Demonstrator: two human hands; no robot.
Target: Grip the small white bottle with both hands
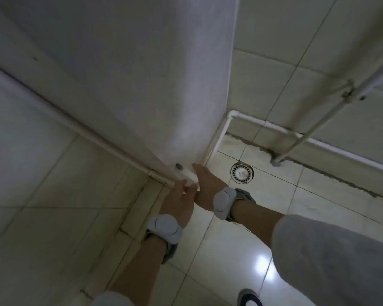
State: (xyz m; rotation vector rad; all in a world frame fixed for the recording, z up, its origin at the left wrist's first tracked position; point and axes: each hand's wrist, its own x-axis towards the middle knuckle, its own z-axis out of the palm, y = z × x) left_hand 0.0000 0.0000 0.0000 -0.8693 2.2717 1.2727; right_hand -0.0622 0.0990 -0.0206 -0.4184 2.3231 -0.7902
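Left hand (179, 200): down low at the foot of the white wall corner (155, 85), fingers loosely bent round a small white object (191, 178); looks like a pinching grip, but it's blurry so can't swear to how tight.
Right hand (205, 181): fingers straight and together, flat against the same white object and the base of the corner, grip relaxed, not curled on anything.
White object: sits right at the bottom of the corner, between both hands, touching the floor edge; can't tell what it actually is.
Wristbands: a grey one on each wrist, left (165, 228) and right (224, 199).
Pipe (218, 140): white, runs down beside the corner, then along the tiled wall.
Floor drain (242, 173): round, in the tiled floor (230, 250) just right of the right hand.
Metal leg (296, 142): thin, slanting, lands near the wall well apart from the hands.
Shoe (249, 297): bottom edge.
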